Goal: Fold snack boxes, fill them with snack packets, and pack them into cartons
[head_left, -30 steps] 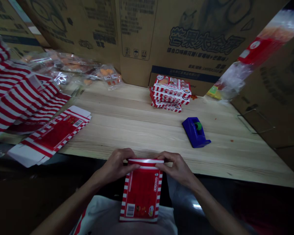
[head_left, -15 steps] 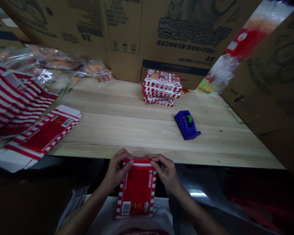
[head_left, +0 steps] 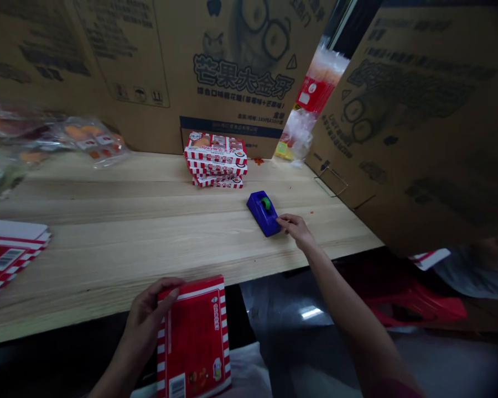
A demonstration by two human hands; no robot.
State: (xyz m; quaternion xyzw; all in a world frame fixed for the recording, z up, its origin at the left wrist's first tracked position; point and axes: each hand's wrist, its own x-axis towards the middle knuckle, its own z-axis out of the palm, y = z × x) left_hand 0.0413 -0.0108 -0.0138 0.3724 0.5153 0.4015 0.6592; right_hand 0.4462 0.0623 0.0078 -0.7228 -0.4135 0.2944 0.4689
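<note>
With 12 o'clock straight ahead of the wearer, the left hand (head_left: 149,312) is at 11 o'clock, nearest. It is partly closed and grips the edge of a red-and-white striped carton (head_left: 193,337), which stands tilted over the table edge. The right hand (head_left: 299,231) is at 1 o'clock, open with fingers extended, their tips at a blue tape dispenser (head_left: 263,213) on the wooden table (head_left: 108,249). Beyond: flat carton blanks (head_left: 8,257) at 10 o'clock, a stack of finished boxes (head_left: 216,160) at 12 o'clock, and corrugated cardboard cases (head_left: 232,72) behind.
</note>
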